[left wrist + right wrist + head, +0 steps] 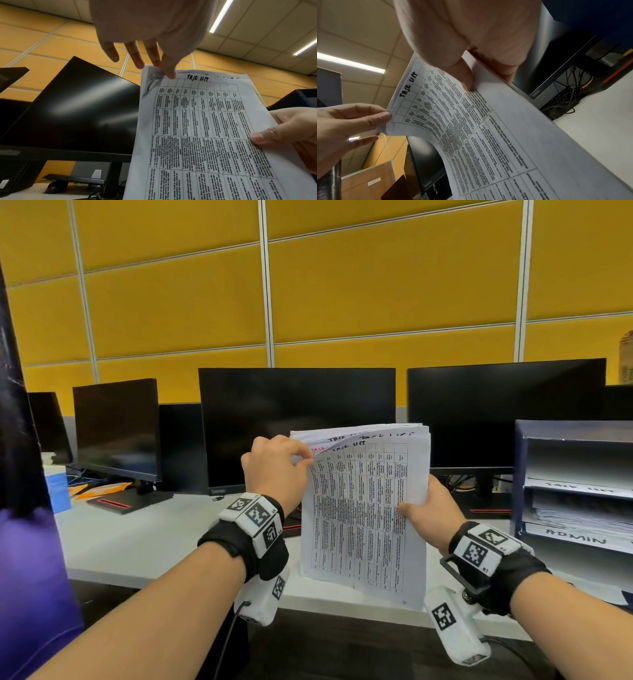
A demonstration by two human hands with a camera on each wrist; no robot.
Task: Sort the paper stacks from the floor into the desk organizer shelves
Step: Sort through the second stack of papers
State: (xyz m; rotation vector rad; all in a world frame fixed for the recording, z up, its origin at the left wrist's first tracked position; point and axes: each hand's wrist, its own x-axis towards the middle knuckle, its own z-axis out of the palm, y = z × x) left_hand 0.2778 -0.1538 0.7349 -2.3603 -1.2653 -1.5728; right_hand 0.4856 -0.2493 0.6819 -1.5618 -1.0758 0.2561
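Two hands hold one paper stack (368, 508) upright above the near edge of the counter (137, 539), in front of the middle monitor (296, 419).

Largest items first. Yellow wall panels (376, 285) fill the far side. Four dark monitors can be counted along the counter, and a further dark screen edge shows at far right. One desk organizer (575, 491) stands at the right; two shelf labels read "TASK LIST" and "ADMIN", and sheets already lie in the shelf between them. Its upper shelf shows no paper.

Paper stack: several printed sheets with a table grid, headed "TASK LIST" by hand. The exact sheet count cannot be read.

Grip state:
1. Right hand (428, 508): thumb curled onto the front face at the right edge, fingers behind, clamping the whole stack.
2. Left hand (274, 467): thumb and forefinger pinch the top left corner of the front sheet and bend it forward, exposing the headings behind.

Handling, as a judgement. The stack is light and limp; it bows wherever it is unsupported, and loose sheets may fan or slip apart. Take hold at mid-edge with thumb in front and fingers behind, as the right hand does. Support the opposite edge before feeding it flat into a shelf.
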